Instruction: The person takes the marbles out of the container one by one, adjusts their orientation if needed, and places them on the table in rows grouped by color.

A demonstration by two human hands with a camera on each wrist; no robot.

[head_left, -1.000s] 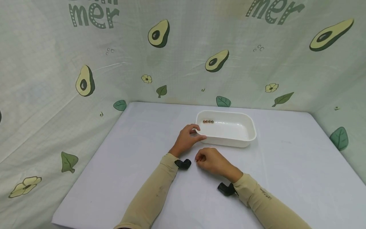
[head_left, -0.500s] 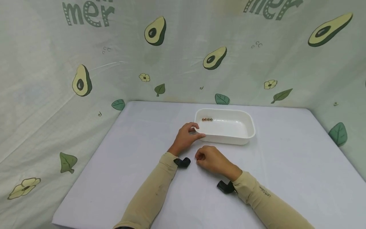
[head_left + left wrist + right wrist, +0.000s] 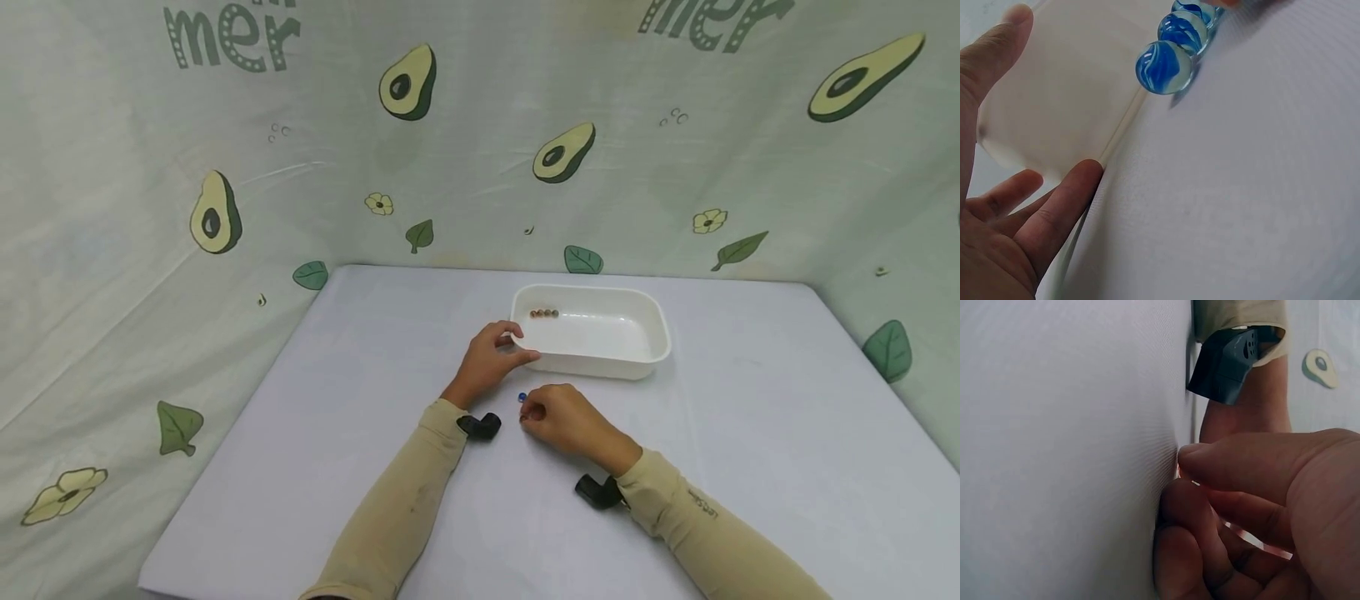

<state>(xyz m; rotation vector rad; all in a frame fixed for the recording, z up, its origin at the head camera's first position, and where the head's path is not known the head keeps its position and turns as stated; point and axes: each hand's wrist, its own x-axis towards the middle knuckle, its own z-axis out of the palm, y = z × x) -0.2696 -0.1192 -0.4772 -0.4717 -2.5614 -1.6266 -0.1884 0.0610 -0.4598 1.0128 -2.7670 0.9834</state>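
Observation:
My left hand point(image 3: 486, 365) grips the front left corner of a white rectangular tray point(image 3: 596, 366), thumb along the front wall and fingers at the left side. In front of the tray, three blue-and-white glass marbles point(image 3: 1164, 67) line up on the table in the left wrist view; the head view shows one blue marble point(image 3: 522, 397) beside my right fingers. Low on the tabletop, my right hand point(image 3: 564, 419) pinches with thumb and index finger point(image 3: 1185, 500) at the row's far end. The marble there is mostly hidden between the fingertips. Several brownish marbles point(image 3: 544, 313) lie inside the tray.
A white cloth covers the table point(image 3: 757, 433). Behind it hangs a pale curtain point(image 3: 480, 150) printed with avocados and leaves. A black wrist camera point(image 3: 480, 426) sits on the left wrist and another wrist camera point(image 3: 598, 492) on the right.
My right hand has shifted slightly to the right, and a blue marble now shows beside its fingers. The left hand keeps its place at the tray corner. The head view has tilted slightly.

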